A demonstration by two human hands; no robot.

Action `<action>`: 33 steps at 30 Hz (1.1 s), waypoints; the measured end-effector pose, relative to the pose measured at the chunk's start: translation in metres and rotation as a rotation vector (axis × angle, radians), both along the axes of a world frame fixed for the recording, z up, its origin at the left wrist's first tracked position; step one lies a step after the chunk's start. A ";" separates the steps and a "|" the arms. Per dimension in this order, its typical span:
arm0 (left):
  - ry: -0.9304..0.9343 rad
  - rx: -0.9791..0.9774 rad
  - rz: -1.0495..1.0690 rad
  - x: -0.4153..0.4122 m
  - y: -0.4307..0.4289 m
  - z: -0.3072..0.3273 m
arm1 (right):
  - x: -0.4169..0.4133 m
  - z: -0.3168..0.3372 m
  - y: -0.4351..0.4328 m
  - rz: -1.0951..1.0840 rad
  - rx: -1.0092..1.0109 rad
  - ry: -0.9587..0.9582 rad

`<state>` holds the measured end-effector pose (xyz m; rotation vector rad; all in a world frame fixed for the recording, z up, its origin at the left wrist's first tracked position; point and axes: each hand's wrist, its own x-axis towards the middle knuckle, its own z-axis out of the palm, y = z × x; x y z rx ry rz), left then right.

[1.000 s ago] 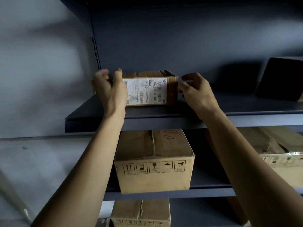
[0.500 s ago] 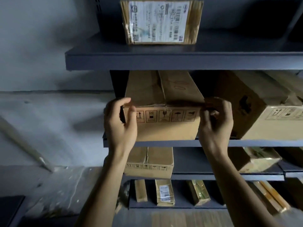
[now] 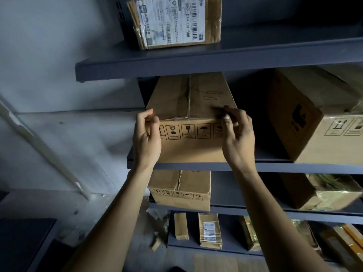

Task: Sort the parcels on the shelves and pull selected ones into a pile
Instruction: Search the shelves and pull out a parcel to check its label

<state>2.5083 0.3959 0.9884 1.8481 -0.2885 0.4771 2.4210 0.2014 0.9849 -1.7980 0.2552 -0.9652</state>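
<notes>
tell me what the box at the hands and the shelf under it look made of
The box looks like brown cardboard, matte, with a taped top seam and printed handling symbols. The shelf is probably painted sheet metal: dark grey, thin folded front edge.

Two hands (image 3: 146,142) (image 3: 238,142), four shelves (image 3: 196,65) (image 3: 275,166) (image 3: 255,212) (image 3: 196,249), five cardboard boxes (image 3: 174,22) (image 3: 188,150) (image 3: 324,134) (image 3: 180,193) (image 3: 322,193) (one white-labelled), at least three small packets (image 3: 181,225) (image 3: 209,230) (image 3: 247,232).
</notes>
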 end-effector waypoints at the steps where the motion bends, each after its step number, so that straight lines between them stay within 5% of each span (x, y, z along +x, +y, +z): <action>1: -0.001 -0.017 0.013 -0.001 -0.002 -0.001 | 0.000 -0.002 0.000 0.010 -0.013 -0.005; 9: -0.024 -0.354 0.095 -0.026 -0.020 0.000 | 0.012 -0.005 -0.005 0.061 0.137 -0.039; 13: -0.071 -0.305 0.039 -0.073 -0.042 -0.014 | 0.034 -0.009 -0.031 -0.020 0.152 -0.098; 19: -0.085 -0.088 -0.159 -0.094 -0.051 -0.017 | 0.054 0.008 -0.081 -0.092 0.217 0.060; 24: 0.203 -0.448 0.131 0.010 -0.011 0.007 | 0.001 0.009 -0.041 -0.105 0.187 0.091; 26: 0.340 -0.434 0.170 0.062 0.008 0.023 | -0.024 0.003 -0.011 0.008 0.125 0.054; 29: 0.543 -0.339 0.067 0.106 0.024 0.037 | -0.036 -0.011 0.022 0.191 -0.024 0.093; 33: 0.598 -0.463 -0.145 0.103 0.024 0.031 | -0.023 -0.025 0.013 0.187 -0.207 0.087</action>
